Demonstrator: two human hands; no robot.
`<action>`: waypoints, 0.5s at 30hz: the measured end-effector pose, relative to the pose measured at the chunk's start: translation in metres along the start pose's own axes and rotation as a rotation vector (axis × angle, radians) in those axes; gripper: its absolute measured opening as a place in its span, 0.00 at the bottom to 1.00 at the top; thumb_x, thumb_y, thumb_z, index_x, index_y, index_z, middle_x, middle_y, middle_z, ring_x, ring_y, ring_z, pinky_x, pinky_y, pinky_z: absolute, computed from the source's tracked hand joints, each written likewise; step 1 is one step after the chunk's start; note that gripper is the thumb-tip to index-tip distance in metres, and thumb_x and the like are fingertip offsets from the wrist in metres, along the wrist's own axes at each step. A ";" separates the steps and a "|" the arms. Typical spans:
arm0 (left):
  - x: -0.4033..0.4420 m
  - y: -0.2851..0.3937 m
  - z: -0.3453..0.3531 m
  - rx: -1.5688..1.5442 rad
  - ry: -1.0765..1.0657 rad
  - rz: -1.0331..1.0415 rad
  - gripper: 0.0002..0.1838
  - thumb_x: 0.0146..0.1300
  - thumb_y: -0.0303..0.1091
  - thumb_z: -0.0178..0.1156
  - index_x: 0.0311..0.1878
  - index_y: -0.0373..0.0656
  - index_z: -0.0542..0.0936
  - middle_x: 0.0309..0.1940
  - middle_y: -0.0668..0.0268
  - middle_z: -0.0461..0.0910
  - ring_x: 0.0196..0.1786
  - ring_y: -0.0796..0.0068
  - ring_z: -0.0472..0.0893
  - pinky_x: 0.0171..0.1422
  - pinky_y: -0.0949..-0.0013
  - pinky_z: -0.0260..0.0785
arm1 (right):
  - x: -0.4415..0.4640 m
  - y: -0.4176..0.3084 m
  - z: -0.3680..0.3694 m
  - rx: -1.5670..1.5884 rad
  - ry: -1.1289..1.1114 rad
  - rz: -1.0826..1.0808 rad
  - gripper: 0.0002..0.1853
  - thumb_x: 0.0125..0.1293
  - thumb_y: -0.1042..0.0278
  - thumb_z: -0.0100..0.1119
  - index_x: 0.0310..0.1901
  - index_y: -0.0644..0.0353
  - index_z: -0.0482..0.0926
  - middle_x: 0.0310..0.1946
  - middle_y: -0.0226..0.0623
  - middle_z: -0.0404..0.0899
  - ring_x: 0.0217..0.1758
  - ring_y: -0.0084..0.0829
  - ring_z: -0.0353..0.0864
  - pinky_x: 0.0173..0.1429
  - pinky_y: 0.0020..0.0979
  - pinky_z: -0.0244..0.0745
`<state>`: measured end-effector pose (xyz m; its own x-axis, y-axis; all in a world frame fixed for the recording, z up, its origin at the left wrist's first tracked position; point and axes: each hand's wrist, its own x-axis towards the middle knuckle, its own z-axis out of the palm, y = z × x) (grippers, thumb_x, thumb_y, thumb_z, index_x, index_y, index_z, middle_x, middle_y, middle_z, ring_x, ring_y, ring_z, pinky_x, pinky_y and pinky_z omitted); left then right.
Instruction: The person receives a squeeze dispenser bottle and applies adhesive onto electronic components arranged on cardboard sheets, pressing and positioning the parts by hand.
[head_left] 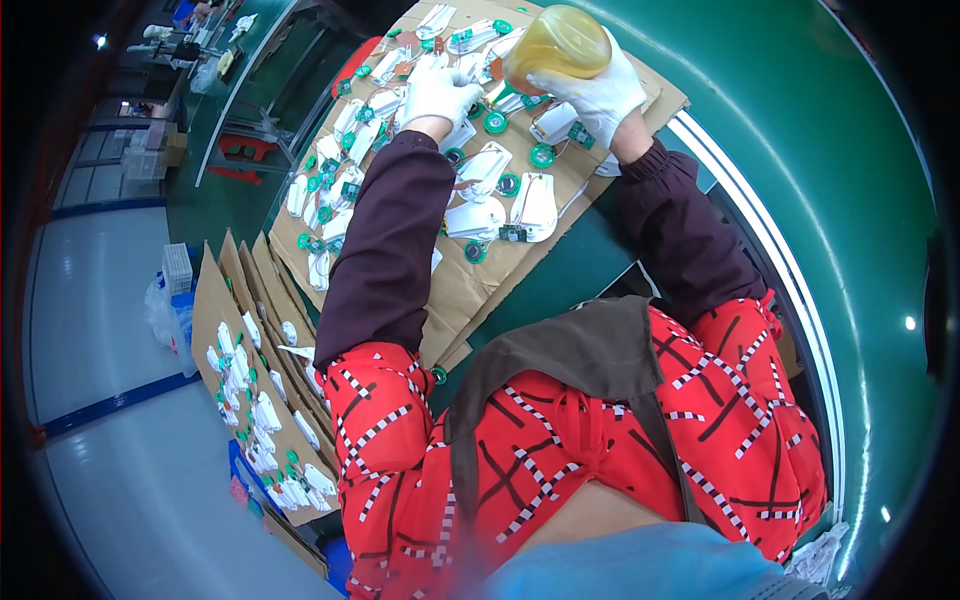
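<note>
My right hand (612, 100), in a white glove, is wrapped round a clear bottle (560, 45) of yellowish liquid. The bottle is tipped, its narrow nozzle pointing down towards the small parts on the cardboard. My left hand (438, 98), also gloved, is closed with bent fingers among the white plastic housings; what it grips, if anything, is hidden. Below the bottle lie a green-rimmed round part (495, 122) and a white housing (556, 122) with a green circuit board. Several more white housings (484, 168) with wires and green boards cover the cardboard sheet (465, 290).
The cardboard rests on a green table (760, 110) with a pale metal edge (775, 210). At lower left, more cardboard sheets (215, 290) stand layered, bearing similar white parts. A red object (350, 72) shows beside the far left edge of the work.
</note>
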<state>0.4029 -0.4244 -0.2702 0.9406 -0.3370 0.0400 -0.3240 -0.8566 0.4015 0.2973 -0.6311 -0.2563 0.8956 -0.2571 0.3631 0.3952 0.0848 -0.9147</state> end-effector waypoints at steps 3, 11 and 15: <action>0.002 -0.002 0.000 -0.071 -0.072 -0.054 0.18 0.50 0.47 0.63 0.39 0.48 0.87 0.50 0.51 0.77 0.57 0.57 0.73 0.63 0.63 0.64 | -0.003 -0.006 -0.001 -0.008 -0.007 0.072 0.34 0.49 0.67 0.76 0.57 0.63 0.69 0.50 0.35 0.78 0.51 0.27 0.79 0.54 0.28 0.77; -0.003 -0.002 -0.004 0.042 0.074 0.026 0.15 0.53 0.38 0.65 0.39 0.38 0.85 0.41 0.60 0.84 0.33 0.77 0.81 0.41 0.72 0.73 | -0.013 -0.005 -0.036 0.083 0.130 0.000 0.27 0.56 0.71 0.70 0.56 0.64 0.72 0.48 0.33 0.79 0.48 0.25 0.79 0.51 0.27 0.77; -0.011 0.009 -0.037 -0.171 0.020 -0.127 0.17 0.54 0.41 0.64 0.44 0.42 0.85 0.39 0.60 0.85 0.40 0.73 0.82 0.48 0.71 0.72 | -0.024 -0.017 -0.086 0.248 0.240 -0.022 0.19 0.68 0.62 0.56 0.56 0.61 0.72 0.49 0.38 0.79 0.49 0.32 0.80 0.51 0.34 0.77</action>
<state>0.3932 -0.4135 -0.2335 0.9752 -0.2212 -0.0036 -0.1822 -0.8123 0.5540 0.2514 -0.7092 -0.2648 0.8243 -0.4781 0.3034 0.4779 0.3001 -0.8255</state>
